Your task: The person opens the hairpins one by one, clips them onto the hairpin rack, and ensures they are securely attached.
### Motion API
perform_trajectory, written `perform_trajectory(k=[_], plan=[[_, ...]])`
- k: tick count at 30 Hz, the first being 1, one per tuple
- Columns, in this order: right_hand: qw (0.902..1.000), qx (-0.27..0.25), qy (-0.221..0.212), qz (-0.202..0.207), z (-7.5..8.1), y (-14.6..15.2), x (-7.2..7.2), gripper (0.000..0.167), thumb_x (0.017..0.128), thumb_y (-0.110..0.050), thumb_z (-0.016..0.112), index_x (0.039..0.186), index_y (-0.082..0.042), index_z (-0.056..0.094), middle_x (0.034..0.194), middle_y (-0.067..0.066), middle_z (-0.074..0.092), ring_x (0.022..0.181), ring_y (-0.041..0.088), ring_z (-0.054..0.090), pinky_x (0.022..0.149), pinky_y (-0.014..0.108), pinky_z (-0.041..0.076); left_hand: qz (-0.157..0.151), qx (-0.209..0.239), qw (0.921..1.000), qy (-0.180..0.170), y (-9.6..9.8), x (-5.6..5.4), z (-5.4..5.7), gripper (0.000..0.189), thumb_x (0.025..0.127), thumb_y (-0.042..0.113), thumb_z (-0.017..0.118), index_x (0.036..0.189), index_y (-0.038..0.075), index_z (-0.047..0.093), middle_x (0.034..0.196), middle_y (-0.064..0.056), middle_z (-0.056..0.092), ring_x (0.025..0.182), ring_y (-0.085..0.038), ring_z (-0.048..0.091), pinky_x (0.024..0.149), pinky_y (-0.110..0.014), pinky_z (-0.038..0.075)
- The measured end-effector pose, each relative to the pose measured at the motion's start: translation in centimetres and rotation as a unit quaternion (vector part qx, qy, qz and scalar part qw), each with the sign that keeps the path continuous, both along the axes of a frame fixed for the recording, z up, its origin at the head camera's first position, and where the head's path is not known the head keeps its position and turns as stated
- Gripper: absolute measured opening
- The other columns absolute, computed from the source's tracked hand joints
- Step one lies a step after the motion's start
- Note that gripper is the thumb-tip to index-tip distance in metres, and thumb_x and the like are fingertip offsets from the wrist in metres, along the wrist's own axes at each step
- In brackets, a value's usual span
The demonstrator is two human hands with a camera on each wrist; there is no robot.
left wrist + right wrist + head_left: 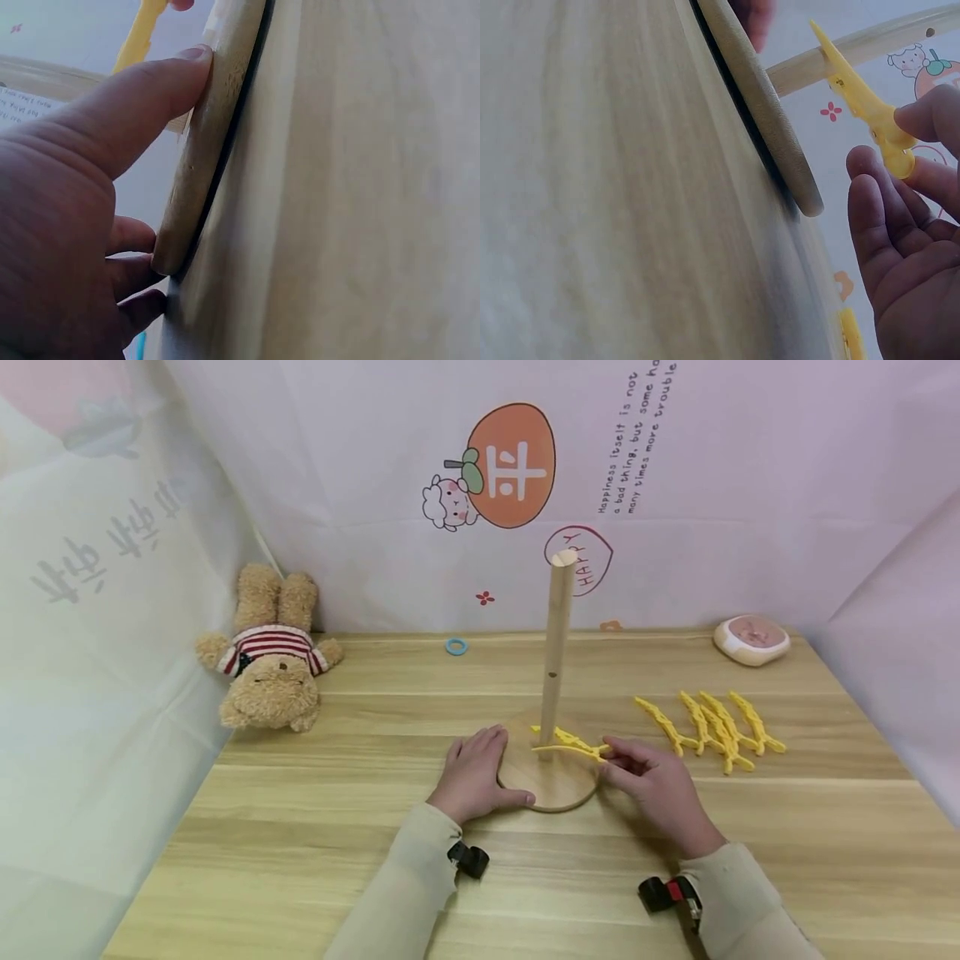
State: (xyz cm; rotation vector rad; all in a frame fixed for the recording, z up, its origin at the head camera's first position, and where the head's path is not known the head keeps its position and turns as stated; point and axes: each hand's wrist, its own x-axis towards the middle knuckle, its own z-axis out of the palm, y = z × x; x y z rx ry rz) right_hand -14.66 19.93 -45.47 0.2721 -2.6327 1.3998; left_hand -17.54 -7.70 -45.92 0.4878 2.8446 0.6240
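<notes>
A round wooden base (555, 792) with an upright wooden post (557, 627) stands on the table. My left hand (474, 777) holds the base's left side, thumb on the near rim and fingers along the far-left edge. With thumb and fingertips, my right hand (660, 789) pinches the handle end of a yellow alligator hair clip (870, 109). The clip's two arms are spread apart and reach to either side of the post, low down near the base. In the left wrist view the left thumb (142, 94) presses on the rim.
Several more yellow hair clips (723, 735) lie to the right. A teddy bear (273, 660) lies upside down at the left, a blue ring (456, 647) is at the back, and a white rounded object (752, 640) is at the back right. Printed cloth (337, 527) surrounds the table.
</notes>
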Motion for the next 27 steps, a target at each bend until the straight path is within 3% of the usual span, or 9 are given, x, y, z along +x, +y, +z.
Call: perform_trajectory(k=[10,18,27], plan=[[0.9993,-0.025,0.009,0.028,-0.3,-1.4,-0.6,0.035,0.09,-0.008,0.075,0.122,0.002,0.07,0.101,0.006,0.074,0.086,0.006,0.065,0.073,0.017,0.051,-0.007,-0.035,0.9993,0.0,0.2,0.0,1.0,0.111,0.076,0.068,0.076,0.158,0.008,0.032,0.164,-0.006,0.029,0.151,-0.025,0.024,0.119,-0.056,0.016],[0.9991,-0.035,0.001,0.023,-0.5,-1.9,-0.7,0.036,0.091,-0.01,0.075,0.125,-0.001,0.07,0.1,0.004,0.073,0.086,0.009,0.064,0.073,0.018,0.051,-0.007,-0.027,0.9996,-0.007,0.3,0.0,1.1,0.109,0.076,0.067,0.076,0.158,0.009,0.032,0.163,-0.006,0.03,0.151,-0.026,0.024,0.119,-0.056,0.016],[0.9962,-0.064,-0.052,0.027,-0.7,-1.6,-0.5,0.044,0.095,-0.023,0.072,0.134,-0.003,0.064,0.11,0.007,0.073,0.095,0.012,0.066,0.077,0.02,0.052,-0.009,-0.007,0.9997,-0.02,-0.2,-0.2,0.7,0.112,0.076,0.068,0.076,0.159,0.01,0.027,0.165,-0.004,0.024,0.152,-0.024,0.019,0.121,-0.053,0.01]])
